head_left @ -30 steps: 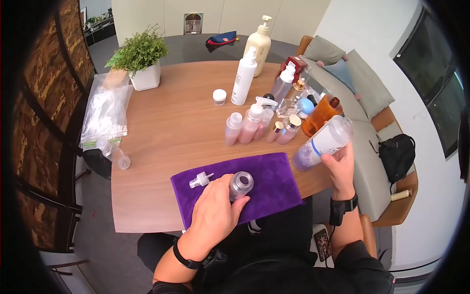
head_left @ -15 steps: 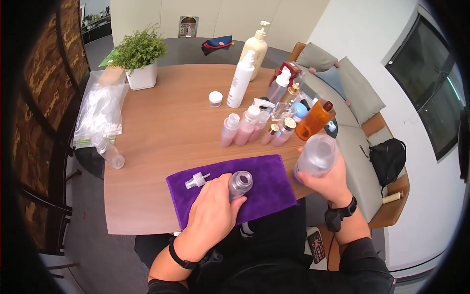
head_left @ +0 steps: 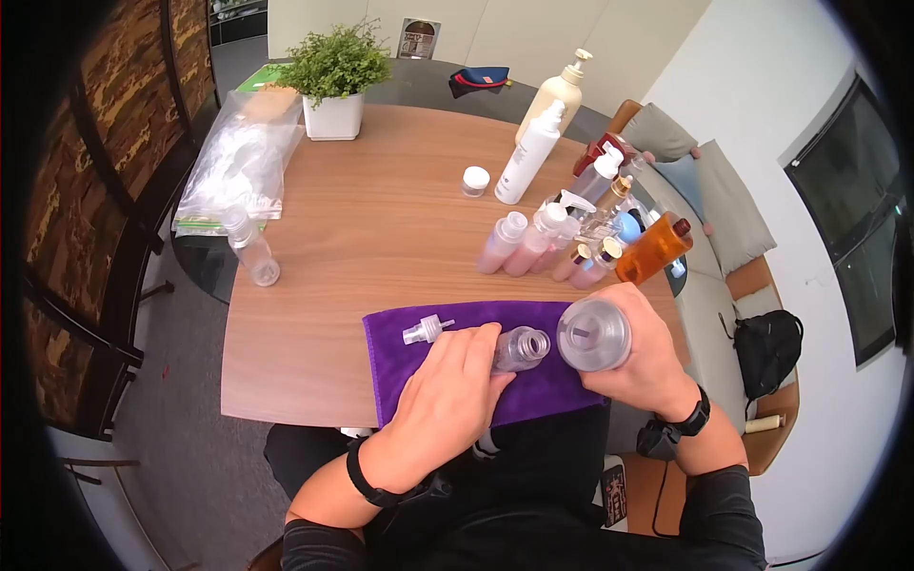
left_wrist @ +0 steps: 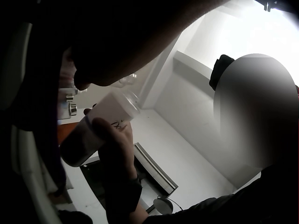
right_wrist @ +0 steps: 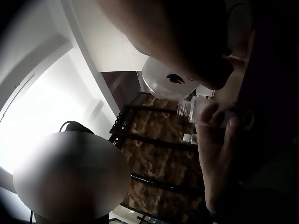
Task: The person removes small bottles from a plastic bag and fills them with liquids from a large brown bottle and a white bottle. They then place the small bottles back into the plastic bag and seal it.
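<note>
My left hand (head_left: pixel 447 385) grips a small clear bottle (head_left: pixel 520 350) by its body, tilted to the right over the purple cloth (head_left: pixel 486 314). Its threaded neck (right_wrist: pixel 184 108) is bare in the right wrist view. Close beside it, my right hand (head_left: pixel 652 357) holds a larger clear bottle (head_left: pixel 594 335), its round translucent top facing up toward the head camera. The left wrist view shows a pale label on this larger bottle (left_wrist: pixel 105 112) and dark contents low inside. A clear spray pump (head_left: pixel 427 329) lies on the cloth, left of the small bottle.
Pink bottles (head_left: pixel 528 246), a white bottle (head_left: pixel 529 157), a cream pump bottle (head_left: pixel 557 100) and an amber bottle (head_left: pixel 653 251) stand at the right. A small white jar (head_left: pixel 475 181) sits mid-table. At the left are a clear bottle (head_left: pixel 252 247), plastic bag (head_left: pixel 238 167) and potted plant (head_left: pixel 333 109).
My right hand has brought the larger bottle left, from the table's right side to beside the small bottle, turning its top toward the head camera. The small bottle has tipped further right.
</note>
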{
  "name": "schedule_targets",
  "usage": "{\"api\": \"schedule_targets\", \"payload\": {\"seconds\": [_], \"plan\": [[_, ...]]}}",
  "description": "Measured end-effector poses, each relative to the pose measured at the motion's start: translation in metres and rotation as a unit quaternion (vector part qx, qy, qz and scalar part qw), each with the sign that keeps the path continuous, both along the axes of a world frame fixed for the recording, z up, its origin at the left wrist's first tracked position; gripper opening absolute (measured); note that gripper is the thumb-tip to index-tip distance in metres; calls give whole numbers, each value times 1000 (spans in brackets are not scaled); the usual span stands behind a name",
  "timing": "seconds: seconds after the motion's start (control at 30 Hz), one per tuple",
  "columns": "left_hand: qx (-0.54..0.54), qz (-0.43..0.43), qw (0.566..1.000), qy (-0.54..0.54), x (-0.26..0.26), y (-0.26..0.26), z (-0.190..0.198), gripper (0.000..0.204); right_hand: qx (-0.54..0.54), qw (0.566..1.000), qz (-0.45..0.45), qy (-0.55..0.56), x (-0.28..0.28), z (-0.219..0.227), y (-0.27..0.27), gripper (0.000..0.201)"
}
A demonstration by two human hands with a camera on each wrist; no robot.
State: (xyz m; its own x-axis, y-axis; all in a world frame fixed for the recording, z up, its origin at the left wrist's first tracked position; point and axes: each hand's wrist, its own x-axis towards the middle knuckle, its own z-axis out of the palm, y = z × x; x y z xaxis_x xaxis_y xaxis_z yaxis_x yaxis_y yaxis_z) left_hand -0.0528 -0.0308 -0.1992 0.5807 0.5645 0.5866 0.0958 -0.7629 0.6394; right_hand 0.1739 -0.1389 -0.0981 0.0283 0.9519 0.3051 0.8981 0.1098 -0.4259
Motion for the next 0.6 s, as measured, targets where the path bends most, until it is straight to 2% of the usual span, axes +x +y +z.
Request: {"api": "schedule_targets", "payload": {"seconds": [0.6], "plan": [[-19,-11,1000,22,0,2,3,63,-29,997,23,-75,-3,15,9,72]]}}
